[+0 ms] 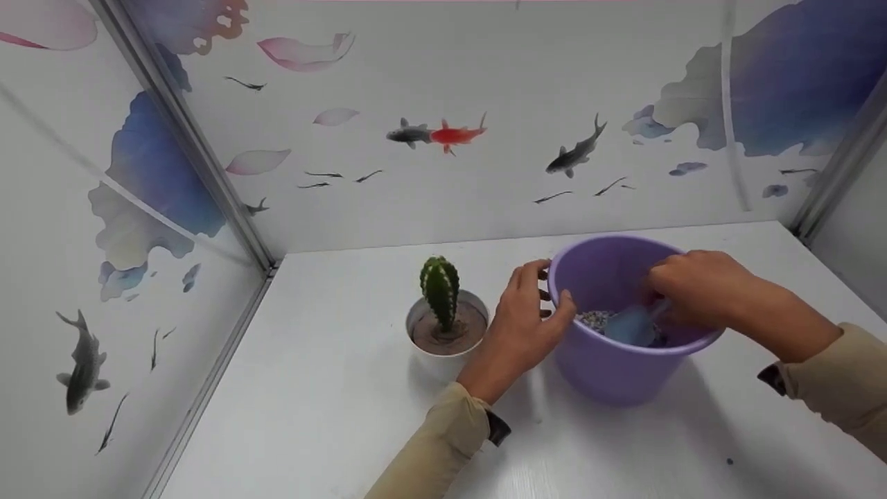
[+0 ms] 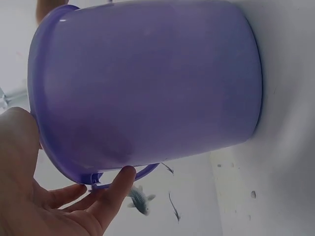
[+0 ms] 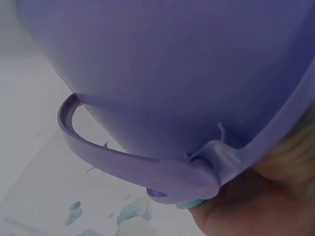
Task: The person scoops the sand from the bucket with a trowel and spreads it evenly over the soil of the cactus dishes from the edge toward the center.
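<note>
A purple bucket [image 1: 610, 381] stands upright on the white table. My left hand [image 1: 523, 319] grips its left rim, thumb at the lip and fingers along the outer wall; the left wrist view shows them beside the handle joint. Over the right rim reaches my right hand [image 1: 707, 287], its fingers curled round the handle of a light blue scoop [image 1: 630, 327]. The scoop's blade lies inside the bucket among grainy, speckled gravel [image 1: 592, 319]. In the right wrist view the bucket wall hides most of that hand, and a teal tip [image 3: 191, 204] pokes out under the bucket's handle [image 3: 113, 164].
Left of the bucket, close to my left forearm, a green cactus [image 1: 440, 291] grows in a small white pot [image 1: 443, 359] with brown soil. Painted wall panels [image 1: 450, 201] enclose the table at the back and sides. A small dark pebble [image 1: 730, 461] lies at front right.
</note>
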Motion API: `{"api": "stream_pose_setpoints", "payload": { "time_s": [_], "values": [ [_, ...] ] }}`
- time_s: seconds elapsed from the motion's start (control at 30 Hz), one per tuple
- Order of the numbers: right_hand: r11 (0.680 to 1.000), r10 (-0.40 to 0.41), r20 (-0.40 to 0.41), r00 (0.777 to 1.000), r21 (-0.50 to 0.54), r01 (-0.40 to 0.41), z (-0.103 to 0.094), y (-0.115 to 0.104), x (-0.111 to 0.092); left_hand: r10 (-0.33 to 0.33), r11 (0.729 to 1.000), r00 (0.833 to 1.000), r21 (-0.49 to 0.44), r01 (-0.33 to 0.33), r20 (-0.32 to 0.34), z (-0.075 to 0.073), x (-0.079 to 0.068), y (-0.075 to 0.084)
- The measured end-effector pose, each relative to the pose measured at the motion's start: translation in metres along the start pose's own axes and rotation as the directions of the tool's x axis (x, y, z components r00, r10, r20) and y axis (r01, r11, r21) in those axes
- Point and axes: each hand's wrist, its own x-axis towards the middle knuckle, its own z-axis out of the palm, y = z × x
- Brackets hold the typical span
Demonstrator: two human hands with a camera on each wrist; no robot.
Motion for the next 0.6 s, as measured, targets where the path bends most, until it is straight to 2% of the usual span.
{"api": "stream_pose_setpoints", "payload": {
  "time_s": [0.17, 0.3, 0.43, 0.5, 0.6],
  "values": [
    [0.997, -0.024, -0.031, 0.999, -0.071, 0.022, 0.001, 0.0, 0.002, 0.006, 0.998, 1.0, -0.064, -0.006, 0.005, 0.004, 0.0, -0.004],
    [0.986, -0.055, -0.11, 0.992, -0.16, 0.037, 0.002, 0.002, 0.003, 0.006, 0.998, 1.0, -0.057, -0.006, -0.009, 0.006, 0.001, -0.005],
    [0.975, -0.053, -0.184, 0.982, -0.223, 0.011, 0.006, 0.002, 0.005, -0.007, 0.997, 1.0, -0.078, 0.006, -0.008, 0.006, -0.001, -0.006],
    [0.973, -0.039, -0.188, 0.981, -0.231, -0.006, 0.009, 0.0, 0.006, -0.011, 0.995, 1.0, -0.094, 0.01, -0.007, 0.006, -0.002, -0.006],
    [0.973, -0.011, -0.153, 0.988, -0.231, -0.025, 0.012, -0.004, 0.009, -0.011, 0.995, 1.0, -0.101, 0.009, -0.016, 0.007, -0.003, -0.007]
  ]
}}
